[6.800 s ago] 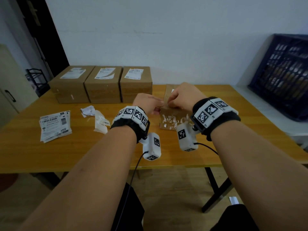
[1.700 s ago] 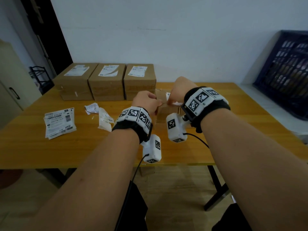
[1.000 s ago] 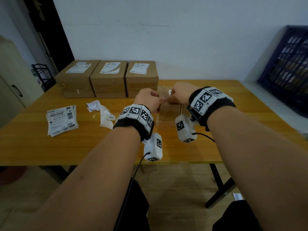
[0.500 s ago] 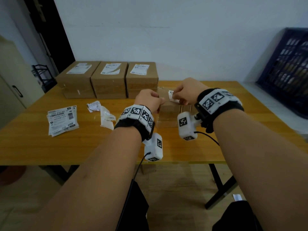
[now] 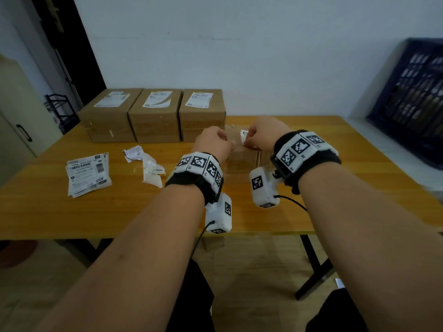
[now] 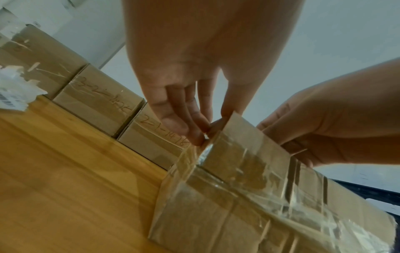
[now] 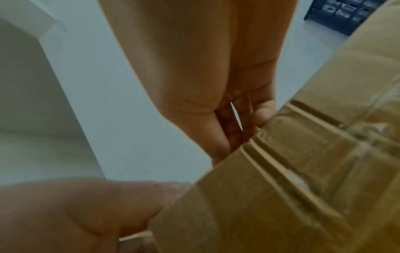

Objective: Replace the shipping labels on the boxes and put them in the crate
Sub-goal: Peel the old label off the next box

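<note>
Near the left edge of the table [image 5: 48, 212] lies a fanned stack of fresh shipping labels [image 5: 87, 172], and just right of it a few crumpled label scraps [image 5: 143, 164]. Along the back edge three cardboard boxes [image 5: 155, 116] stand touching in a row, each with a white label on top.

Right of them, near the middle of the table, stands the taped box [image 5: 242, 161] being worked on. The left hand [image 5: 212, 143] has its fingertips [image 6: 194, 135] curled against the box's upper left edge, steadying it; whether they truly pinch the edge or only press on it cannot be told. The right hand [image 5: 262, 133] works on top of the box, fingers bent down at the upper edge, where a small remnant of old label [image 5: 244, 137] shows between the hands; it seems to be nipped between finger and thumb, though the contact itself is hidden. The dark blue crate [image 5: 407, 97] leans against the wall beyond the right edge, well apart from the box.

The box looks stiff and light, its sides glossy with clear tape, so it may slide under a sideways pull; bracing it by a top edge is sensible. The remnant is probably thin and prone to tearing, so it is best taken at a lifted corner and peeled low and slow.
</note>
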The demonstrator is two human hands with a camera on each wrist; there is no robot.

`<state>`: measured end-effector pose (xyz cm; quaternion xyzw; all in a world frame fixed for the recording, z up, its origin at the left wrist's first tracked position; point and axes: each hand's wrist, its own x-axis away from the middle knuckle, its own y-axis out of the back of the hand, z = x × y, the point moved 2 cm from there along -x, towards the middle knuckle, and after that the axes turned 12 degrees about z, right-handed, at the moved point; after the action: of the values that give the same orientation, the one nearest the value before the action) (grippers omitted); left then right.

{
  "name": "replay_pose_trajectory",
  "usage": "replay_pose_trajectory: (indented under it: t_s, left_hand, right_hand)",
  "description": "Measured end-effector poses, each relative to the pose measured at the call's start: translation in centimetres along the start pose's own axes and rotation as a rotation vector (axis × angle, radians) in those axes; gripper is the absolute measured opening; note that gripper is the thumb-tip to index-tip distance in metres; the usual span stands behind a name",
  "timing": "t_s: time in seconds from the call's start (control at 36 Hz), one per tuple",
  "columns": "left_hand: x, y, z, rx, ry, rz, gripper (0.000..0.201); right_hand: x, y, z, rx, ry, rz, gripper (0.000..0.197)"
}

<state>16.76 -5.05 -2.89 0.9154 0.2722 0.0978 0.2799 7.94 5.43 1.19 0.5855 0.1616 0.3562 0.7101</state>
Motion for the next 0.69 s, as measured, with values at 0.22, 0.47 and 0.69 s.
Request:
replay_pose_trajectory:
  t_s: [0.22,0.47,0.69]
  left_hand:
    - [0.1,-0.2,-0.2,-0.222,-0.098,-0.020,0.029]
    - [1.2,-0.6,-1.4,-0.661,-0.237,-0.126,0.026]
    - [1.2,-0.9,-1.8,-0.710,-0.286,-0.119,0.028]
  right_hand:
    - [-0.6,-0.4,0.0,0.117,0.011,-0.029,0.018]
    - [-0.8,-0.7,-0.6,0.101,0.009,-0.080,0.020]
    - [-1.1,-1.1,-1.3,0.054,-0.018,-0.153,0.023]
